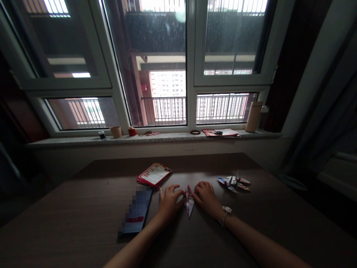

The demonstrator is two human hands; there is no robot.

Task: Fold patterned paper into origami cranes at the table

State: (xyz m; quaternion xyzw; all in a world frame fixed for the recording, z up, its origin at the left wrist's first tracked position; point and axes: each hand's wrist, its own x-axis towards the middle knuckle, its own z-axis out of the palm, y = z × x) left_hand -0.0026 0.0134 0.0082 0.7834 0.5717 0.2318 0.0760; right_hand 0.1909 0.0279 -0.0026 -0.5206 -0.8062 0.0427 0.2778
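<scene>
A small folded paper piece (189,201), diamond-shaped and printed pink and white, lies on the dark wooden table (83,208) between my hands. My left hand (169,202) rests at its left edge with curled fingers pressing on it. My right hand (206,197) presses its right edge with bent fingers; a bracelet sits on that wrist. Both hands pinch the folded paper from either side.
A stack of red-and-white leaflets (154,174) lies behind my left hand, a dark flat booklet (136,212) to its left. Finished folded paper figures (233,182) sit to the right. The windowsill (167,138) holds small cups (116,131), scissors on papers (220,132) and a tall beige cylinder (253,116).
</scene>
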